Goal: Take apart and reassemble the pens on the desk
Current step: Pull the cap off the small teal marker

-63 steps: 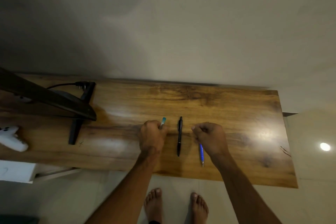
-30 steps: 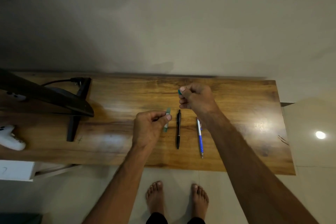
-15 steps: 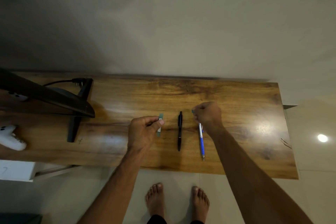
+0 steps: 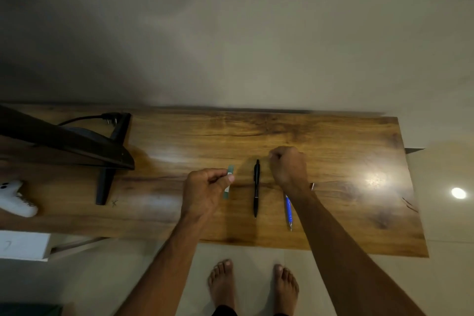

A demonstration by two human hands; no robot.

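My left hand (image 4: 205,187) pinches a teal pen barrel (image 4: 228,182) between thumb and fingers, just above the wooden desk (image 4: 333,141). A black pen (image 4: 256,187) lies lengthwise to its right. My right hand (image 4: 288,169) is a closed fist low over the desk, right of the black pen's top. It covers the upper half of a blue pen (image 4: 288,210). The small teal piece it held a moment ago is hidden inside the fist. A tiny silver part (image 4: 312,185) lies by my right wrist.
A dark monitor (image 4: 64,141) on a black stand (image 4: 105,185) with a cable fills the desk's left side. A white game controller (image 4: 15,199) sits at the far left. My bare feet (image 4: 252,287) are on the floor below the desk's front edge.
My right hand carried a small teal piece up off the teal pen, then came back down beside the black pen. My left hand lifted the teal barrel and shifted slightly left.
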